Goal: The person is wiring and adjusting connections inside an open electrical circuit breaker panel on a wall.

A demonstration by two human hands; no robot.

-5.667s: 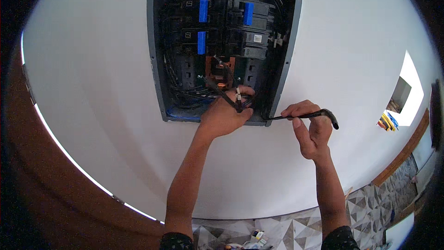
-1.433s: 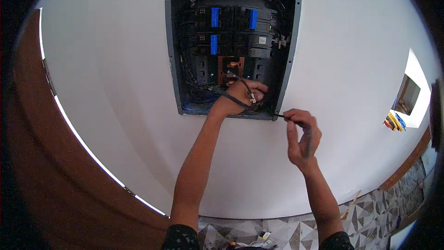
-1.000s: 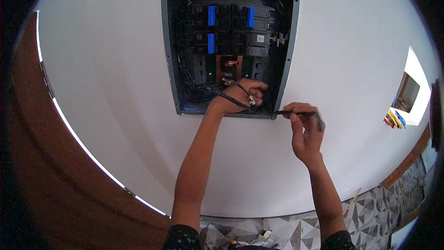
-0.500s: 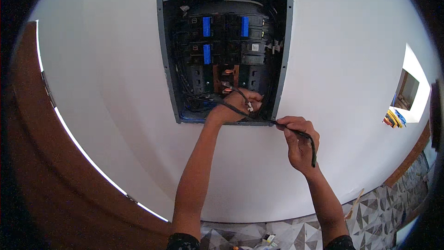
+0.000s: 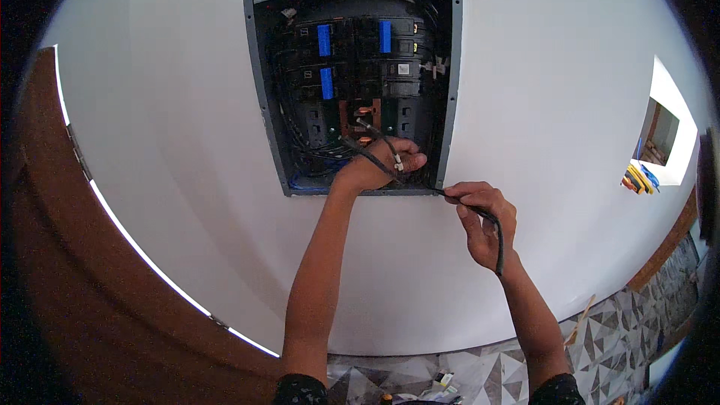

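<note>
My left hand (image 5: pixel 375 169) reaches into the lower part of a grey-framed breaker panel (image 5: pixel 457 45). Its fingers are curled, and two black cables (image 5: pixel 366 154) lie across it, gripped around the thumb. The free ends of these cables stick out to the upper left, and one carries a white tag (image 5: pixel 399 165). Below the panel's lower right corner, my right hand (image 5: pixel 487 221) pinches a black cable (image 5: pixel 500 251) whose end hangs down over the palm. That cable runs up over the panel's bottom edge toward my left hand.
Black breakers with blue handles (image 5: pixel 324 41) fill the panel's upper half, with copper bars (image 5: pixel 364 111) below them. Dark wires (image 5: pixel 289 127) line its left side. Yellow-handled tools (image 5: pixel 639 178) lie in a wall opening at the right. A brown door (image 5: pixel 112 300) stands at the left.
The panel sits slightly further left and higher in view. The cable ends by my left hand have swung up, clear of the wires behind. Both hands keep their hold.
</note>
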